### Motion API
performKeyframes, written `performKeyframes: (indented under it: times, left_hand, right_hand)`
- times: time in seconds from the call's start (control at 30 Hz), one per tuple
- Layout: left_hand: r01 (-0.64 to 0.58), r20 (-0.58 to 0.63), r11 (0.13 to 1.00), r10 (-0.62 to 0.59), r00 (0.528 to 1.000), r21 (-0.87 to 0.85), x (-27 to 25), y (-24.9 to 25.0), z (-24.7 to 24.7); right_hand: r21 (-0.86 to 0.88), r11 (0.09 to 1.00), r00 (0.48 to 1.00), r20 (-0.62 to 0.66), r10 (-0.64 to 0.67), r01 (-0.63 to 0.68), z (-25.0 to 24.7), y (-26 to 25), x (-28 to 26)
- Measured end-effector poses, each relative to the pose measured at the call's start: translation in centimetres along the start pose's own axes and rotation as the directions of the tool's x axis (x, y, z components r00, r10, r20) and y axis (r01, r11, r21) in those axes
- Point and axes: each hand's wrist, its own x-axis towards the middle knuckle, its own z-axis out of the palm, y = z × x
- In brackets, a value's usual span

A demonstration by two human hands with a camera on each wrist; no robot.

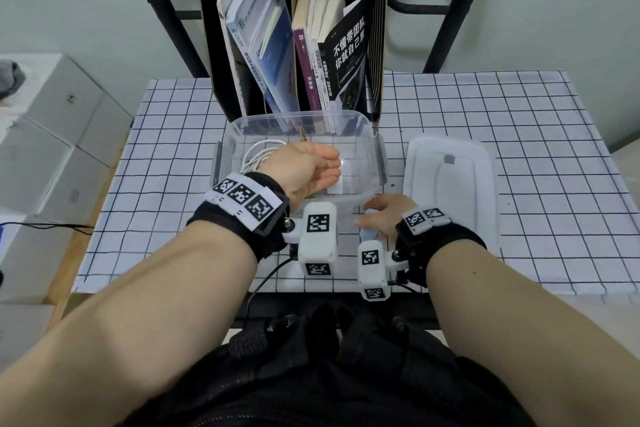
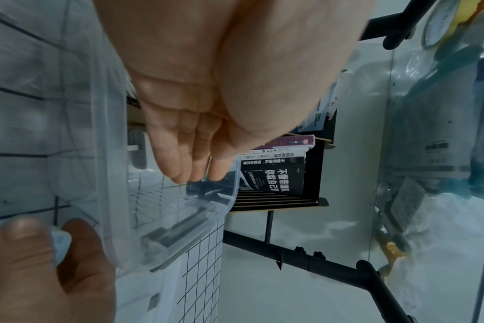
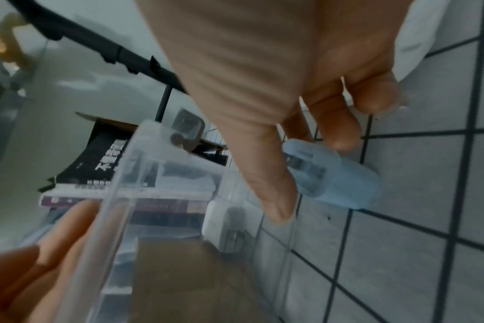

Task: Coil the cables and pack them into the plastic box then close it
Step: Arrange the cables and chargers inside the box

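A clear plastic box [image 1: 369,135] stands open mid-table, with its white lid [image 1: 450,184] flat to the right. My left hand [image 1: 329,166] reaches into the box, fingers [image 2: 191,161] straight and palm up. A coiled white cable [image 1: 258,154] lies in the box by its wrist, and whether the hand touches it is hidden. My right hand [image 1: 375,215] is on the cloth at the box's near right corner. Its thumb and fingers [image 3: 343,131] pinch a pale blue charger plug [image 3: 337,183], which sits outside the box wall [image 3: 119,185].
A black book stand [image 1: 377,45] full of books rises directly behind the box. White cartons [image 1: 52,132] are stacked off the table's left side. A thin black wire [image 1: 266,274] hangs over the front edge. The checked cloth [image 1: 536,149] extends right of the lid.
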Motion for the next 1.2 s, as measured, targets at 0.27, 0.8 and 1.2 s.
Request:
performKeyframes:
  times: [0.27, 0.8, 1.2]
  left_hand:
    - [-0.006, 0.005, 1.000, 0.006, 1.000, -0.003, -0.4, 0.0, -0.7]
    - [-0.013, 0.015, 1.000, 0.013, 1.000, -0.026, -0.8, 0.2, -0.8]
    - [-0.040, 0.056, 0.999, 0.042, 0.998, -0.028, -1.2, 1.4, 0.5]
  right_hand:
    - [-0.099, 0.992, 0.997, -0.048, 0.068, -0.073, 0.4, -0.4, 0.3]
    - [0.041, 0.981, 0.966, -0.172, 0.193, -0.189, -1.1, -1.1, -1.5]
    - [0.495, 0.869, 0.879, -0.422, 0.221, 0.019, -8.3, -2.2, -3.2]
